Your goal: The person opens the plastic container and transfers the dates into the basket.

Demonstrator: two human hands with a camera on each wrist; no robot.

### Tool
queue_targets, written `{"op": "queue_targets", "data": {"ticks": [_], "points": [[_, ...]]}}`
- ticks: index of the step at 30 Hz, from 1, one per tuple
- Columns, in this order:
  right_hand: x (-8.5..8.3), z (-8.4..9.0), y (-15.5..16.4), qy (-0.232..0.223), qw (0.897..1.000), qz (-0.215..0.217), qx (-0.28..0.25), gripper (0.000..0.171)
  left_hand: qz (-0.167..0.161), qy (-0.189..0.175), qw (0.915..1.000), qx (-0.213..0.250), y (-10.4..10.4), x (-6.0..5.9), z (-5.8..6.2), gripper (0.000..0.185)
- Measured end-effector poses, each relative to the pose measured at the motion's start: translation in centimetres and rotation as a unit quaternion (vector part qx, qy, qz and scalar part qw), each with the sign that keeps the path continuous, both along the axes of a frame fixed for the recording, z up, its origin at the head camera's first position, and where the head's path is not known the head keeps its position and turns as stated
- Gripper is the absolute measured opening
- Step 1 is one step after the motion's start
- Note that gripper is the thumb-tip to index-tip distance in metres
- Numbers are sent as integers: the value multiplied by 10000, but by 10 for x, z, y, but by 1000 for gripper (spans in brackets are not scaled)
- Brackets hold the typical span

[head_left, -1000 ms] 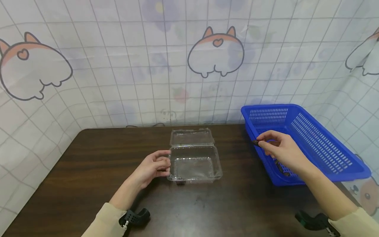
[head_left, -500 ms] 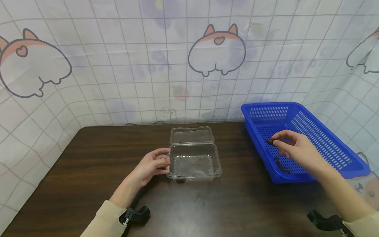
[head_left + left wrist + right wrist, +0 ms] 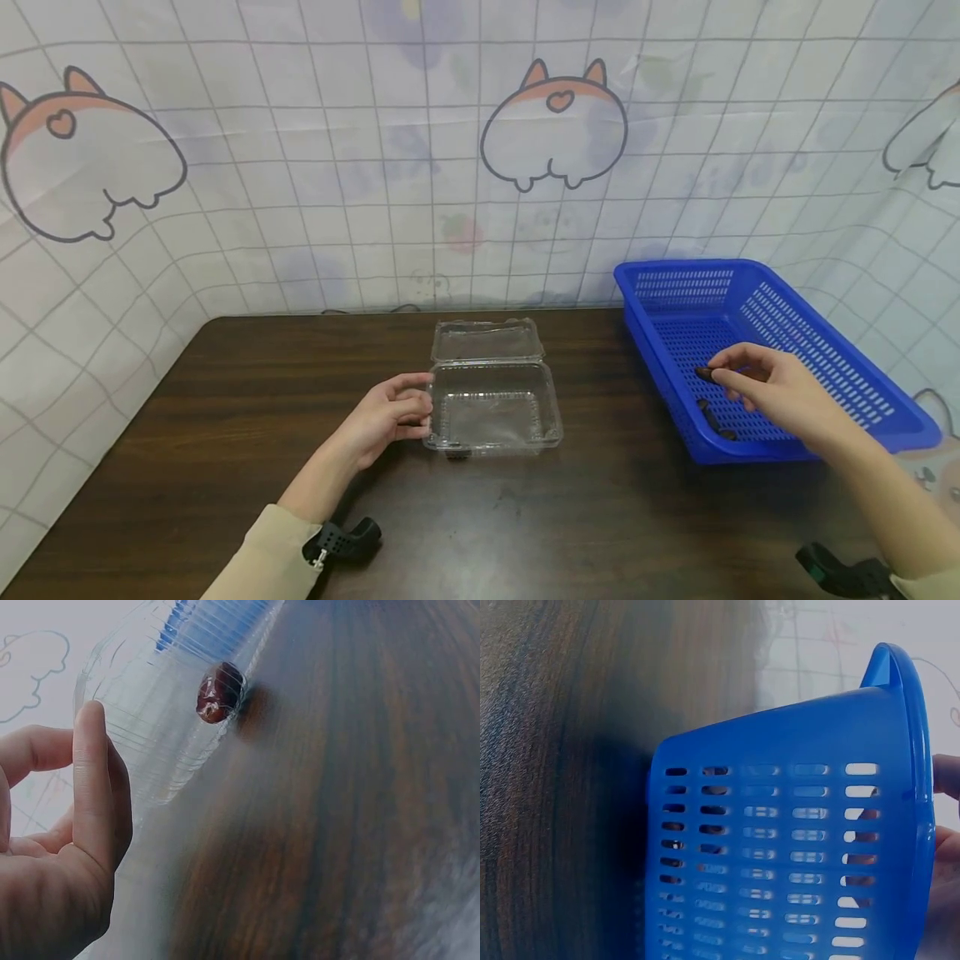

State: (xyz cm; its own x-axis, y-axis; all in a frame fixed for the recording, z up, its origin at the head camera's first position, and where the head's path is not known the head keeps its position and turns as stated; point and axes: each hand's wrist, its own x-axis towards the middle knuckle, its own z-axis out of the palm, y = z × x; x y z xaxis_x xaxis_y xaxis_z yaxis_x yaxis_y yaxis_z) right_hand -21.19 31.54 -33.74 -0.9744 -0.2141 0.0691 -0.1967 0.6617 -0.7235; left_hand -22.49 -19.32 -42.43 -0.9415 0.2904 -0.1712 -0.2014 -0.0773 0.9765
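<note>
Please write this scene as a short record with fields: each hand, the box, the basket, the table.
left hand: holds the left edge of the clear box
right hand: pinches a dark date over the basket
clear box: lid open, one date inside
blue basket: on the table, right side, more dates inside
table: dark wood

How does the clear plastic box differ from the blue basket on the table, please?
The clear plastic box is see-through with a hinged lid lying open; the blue basket is opaque, slotted and lidless. The box is smaller than the basket. The left hand holds the box; the right hand is over the basket. Both rest on the table.
</note>
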Motion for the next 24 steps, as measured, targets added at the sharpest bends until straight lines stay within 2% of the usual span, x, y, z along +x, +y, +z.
{"op": "queue_targets", "data": {"ticks": [7,14,19,24], "points": [[1,-6,4,8,9998,85,165,24,-3,50,10000,-32,0,1,0,56],[3,-6,3,-26,9994,287,183,23,-2,-48,10000,-61,-1,4,-3,57],[2,-4,-2,38,9992,337,-226,26,-59,104,9999,-108,-2,3,-2,58],[1,2,-13,249,9967,447,-625,22,-27,85,9999,-87,-1,1,-2,58]]}}
